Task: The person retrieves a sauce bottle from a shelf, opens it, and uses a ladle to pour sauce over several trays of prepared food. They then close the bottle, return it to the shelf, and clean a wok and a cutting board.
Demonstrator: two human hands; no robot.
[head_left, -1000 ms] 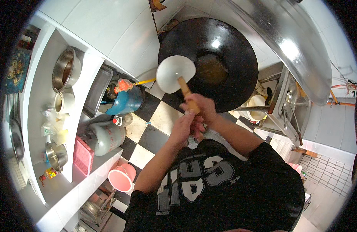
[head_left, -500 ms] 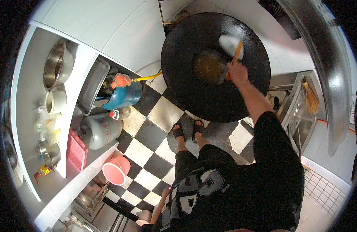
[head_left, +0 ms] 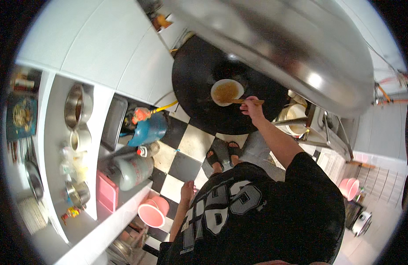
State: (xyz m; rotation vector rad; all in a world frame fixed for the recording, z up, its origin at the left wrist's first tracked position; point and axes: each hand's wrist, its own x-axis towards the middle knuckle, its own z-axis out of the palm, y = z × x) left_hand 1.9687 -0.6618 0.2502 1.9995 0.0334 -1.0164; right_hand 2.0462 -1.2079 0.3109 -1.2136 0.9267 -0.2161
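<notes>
My right hand (head_left: 252,108) is closed round the wooden handle of a ladle (head_left: 216,102) with a wide white bowl. The bowl sits low inside the big black wok (head_left: 193,84), and brownish liquid shows within its white rim. I cannot tell whether that liquid is scooped up or still partly in the wok. My left hand (head_left: 187,191) hangs beside my body, fingers loosely bent, with nothing visible in it.
A large shiny metal dome (head_left: 296,57) covers the wok's far right side. To the left stand a blue gas cylinder (head_left: 151,128), a grey one (head_left: 133,172) and a pink bucket (head_left: 152,214). Metal bowls (head_left: 78,106) line the shelf. A white bucket (head_left: 294,117) is right of the wok.
My right hand and the ladle have moved from the wok's right wall to its middle, over the liquid. My left hand has come forward. The view has shifted, bringing the metal dome across the wok.
</notes>
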